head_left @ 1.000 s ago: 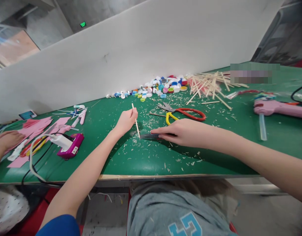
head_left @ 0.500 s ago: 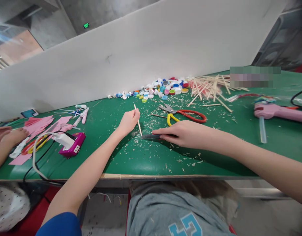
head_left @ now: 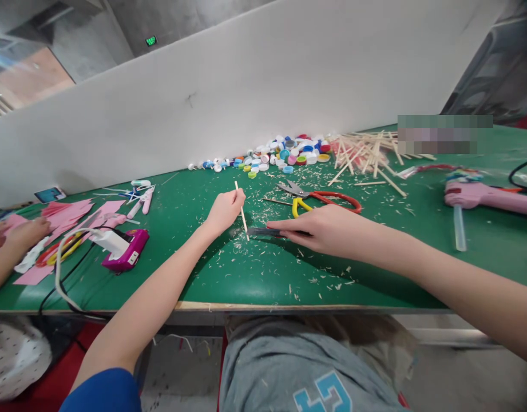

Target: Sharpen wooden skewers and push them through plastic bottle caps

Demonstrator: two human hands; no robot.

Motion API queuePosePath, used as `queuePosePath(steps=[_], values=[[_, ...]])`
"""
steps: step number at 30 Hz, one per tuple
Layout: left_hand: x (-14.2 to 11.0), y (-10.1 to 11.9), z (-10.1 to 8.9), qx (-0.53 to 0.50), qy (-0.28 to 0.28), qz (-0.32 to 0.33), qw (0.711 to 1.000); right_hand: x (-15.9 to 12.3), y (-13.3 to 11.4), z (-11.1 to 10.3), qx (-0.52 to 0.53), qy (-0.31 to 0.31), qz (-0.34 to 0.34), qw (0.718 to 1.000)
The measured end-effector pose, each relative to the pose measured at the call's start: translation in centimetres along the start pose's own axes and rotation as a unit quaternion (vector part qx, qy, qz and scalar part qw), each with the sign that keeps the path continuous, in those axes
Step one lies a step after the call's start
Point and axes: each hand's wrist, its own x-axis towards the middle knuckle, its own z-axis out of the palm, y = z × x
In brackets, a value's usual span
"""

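Observation:
My left hand (head_left: 225, 210) pinches a thin wooden stick (head_left: 244, 220), which slants down toward the table. In my right hand (head_left: 321, 229) is a dark knife (head_left: 265, 232), its handle mostly hidden by the fingers. The knife's tip meets the stick near its lower end. Pale wood shavings (head_left: 222, 260) lie scattered around both hands. Just beyond my right hand rest red-handled scissors (head_left: 332, 197) and a tool with a yellow handle (head_left: 298, 207), partly covered by the hand.
Bottle caps (head_left: 284, 153) and a heap of wooden sticks (head_left: 370, 154) lie along the white partition (head_left: 246, 86). A pink glue gun (head_left: 473, 194) is at right. To the left are a magenta power adapter (head_left: 128, 252) with cables, pink sheets (head_left: 70, 212) and another person's hands (head_left: 27, 234).
The knife has moved slightly up the stick, so the stick's lower end now shows below the blade. The other person's hand has shifted a little over the pink sheets.

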Motion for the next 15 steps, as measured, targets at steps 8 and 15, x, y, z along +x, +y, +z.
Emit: queuePosePath(steps=[8, 15], values=[[0.00, 0.13, 0.08, -0.004, -0.002, -0.005, 1.000, -0.23, -0.41, -0.19, -0.002, -0.011, -0.003, 1.000], [-0.06, 0.12, 0.17, -0.017, 0.000, -0.005, 1.000, -0.28, -0.34, -0.18, 0.015, -0.023, -0.003, 1.000]])
